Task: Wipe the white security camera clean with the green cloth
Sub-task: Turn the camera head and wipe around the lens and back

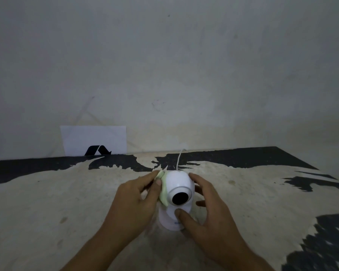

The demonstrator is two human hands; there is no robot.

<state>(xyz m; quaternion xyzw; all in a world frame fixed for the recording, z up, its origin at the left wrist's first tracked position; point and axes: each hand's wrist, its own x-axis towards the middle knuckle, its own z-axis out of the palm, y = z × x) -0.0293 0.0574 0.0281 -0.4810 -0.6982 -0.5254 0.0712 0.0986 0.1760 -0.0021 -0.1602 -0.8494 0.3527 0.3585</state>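
A white security camera (178, 181) with a round head and a black lens stands upright on the table (47, 202), lens facing me. My left hand (134, 202) presses a pale green cloth (163, 192) against the left side of the camera's head. My right hand (207, 210) wraps the camera's right side, its thumb on the front of the base below the lens. A thin white cable (178, 159) runs from behind the camera towards the wall.
The table top is beige with torn black patches along the back edge and at the right. A white sheet of paper (94, 139) with a black logo leans against the grey wall at the back left.
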